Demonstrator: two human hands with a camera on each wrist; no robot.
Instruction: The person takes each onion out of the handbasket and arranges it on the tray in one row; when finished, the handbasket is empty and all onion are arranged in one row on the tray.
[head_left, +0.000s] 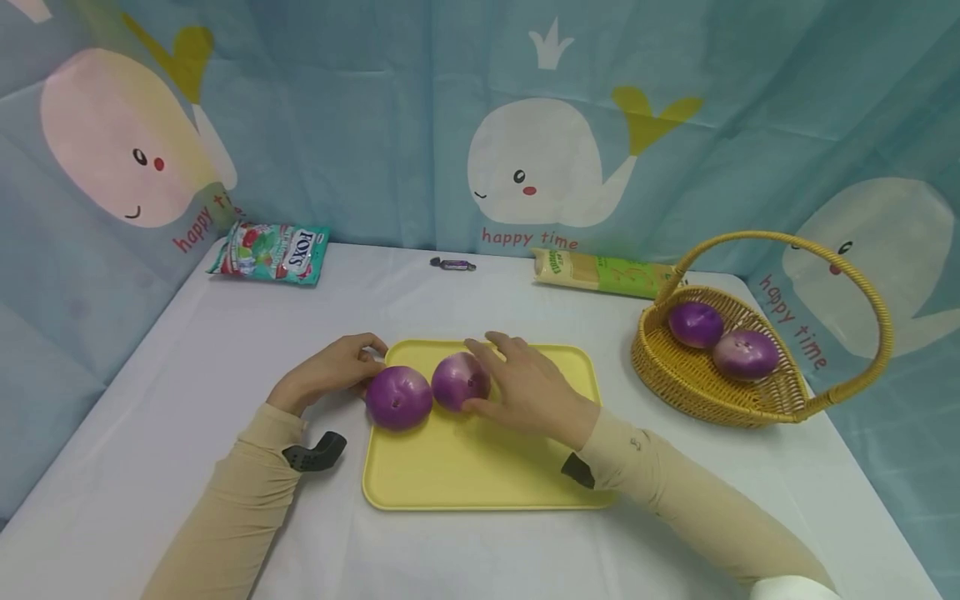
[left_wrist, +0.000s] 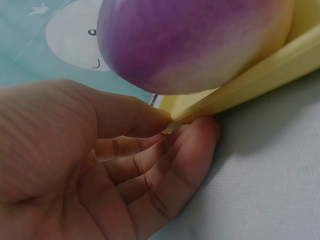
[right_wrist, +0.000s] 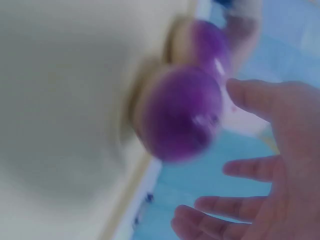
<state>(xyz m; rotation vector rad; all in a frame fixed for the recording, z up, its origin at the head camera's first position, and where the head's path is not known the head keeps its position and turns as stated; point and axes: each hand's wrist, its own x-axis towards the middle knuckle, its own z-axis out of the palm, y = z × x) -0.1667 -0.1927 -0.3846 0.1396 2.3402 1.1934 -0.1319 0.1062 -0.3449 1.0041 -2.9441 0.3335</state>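
A yellow tray (head_left: 480, 477) lies on the white table, bearing two round purple-and-white turnips. At its far left corner my left hand (head_left: 330, 371) pinches the rim, the thumb on top and fingers beneath, as the left wrist view shows at the tray's edge (left_wrist: 250, 92). The left turnip (head_left: 399, 400) sits close beside that hand, overlapping the tray's left edge in the head view. My right hand (head_left: 528, 387) is spread over the right turnip (head_left: 457, 383). In the right wrist view its fingers stand apart from the turnip (right_wrist: 180, 115), holding nothing.
A wicker basket (head_left: 675, 390) with a tall handle stands on the right, with two more turnips (head_left: 745, 355) inside. Along the back lie a green candy bag (head_left: 273, 252), a small wrapped candy (head_left: 454, 265) and a long yellow-green packet (head_left: 600, 273), before a whale-print curtain (head_left: 375, 125).
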